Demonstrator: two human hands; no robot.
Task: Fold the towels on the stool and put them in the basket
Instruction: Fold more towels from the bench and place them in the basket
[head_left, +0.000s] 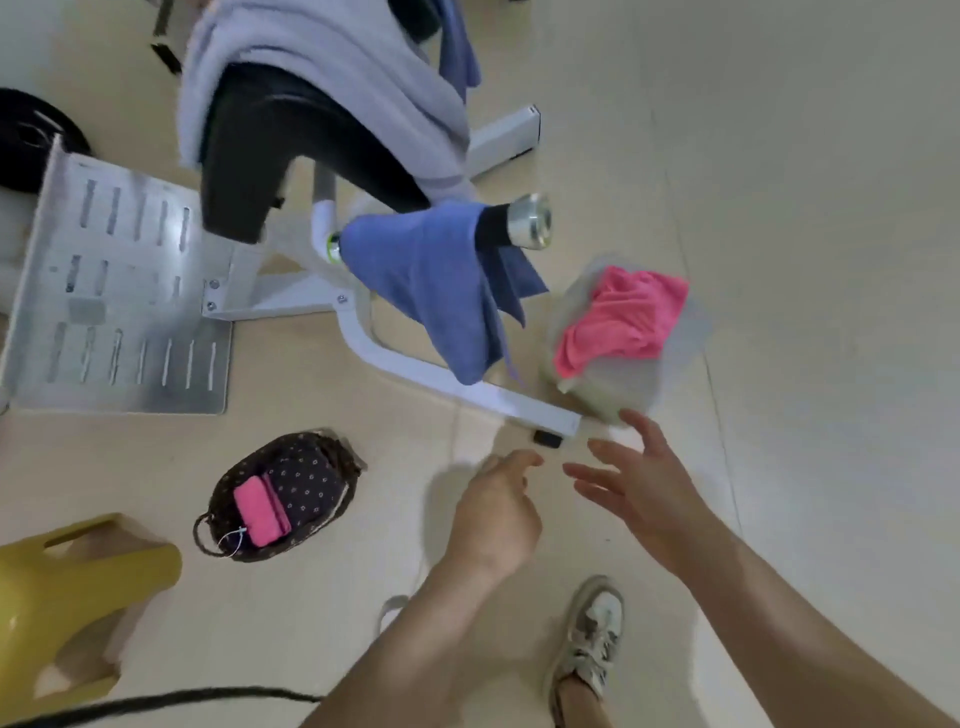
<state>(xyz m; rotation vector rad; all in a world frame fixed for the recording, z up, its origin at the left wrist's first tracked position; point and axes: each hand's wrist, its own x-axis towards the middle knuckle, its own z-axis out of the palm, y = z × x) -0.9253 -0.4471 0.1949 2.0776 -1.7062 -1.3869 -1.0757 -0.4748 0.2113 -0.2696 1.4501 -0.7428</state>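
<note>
Reaching forward over the floor, the right hand's fingers (644, 428) are straight and spread apart, touching nothing; the uppermost fingertip lies just beside the lower edge of a pale, blurred support (613, 384) whose nature cannot be determined. The left hand's fingers (519, 460) are loosely curled and close together, holding nothing. The right hand (649, 493) and left hand (498, 509) are near each other, both empty, with bare forearms running down to the lower edge of the view.

A crumpled pink towel (623, 322) lies unfolded on top of the pale support, beyond the right hand. Left of the left hand, a dark patterned basket (311, 478) stands on the floor and holds one folded pink towel (260, 512). A yellow stool (62, 587) stands at lower left, near the basket, with no towel seen on it.

A blue towel (436, 291) hangs over the handle of a white-framed exercise machine (519, 402). A lavender towel (322, 78) drapes over the machine's black seat (260, 156), and a further blue cloth (460, 52) hangs at its far side. A perforated metal plate (119, 291) sits at left. A shoe (592, 639) shows beneath the right forearm, and a black cable (156, 701) crosses the bottom-left corner.
</note>
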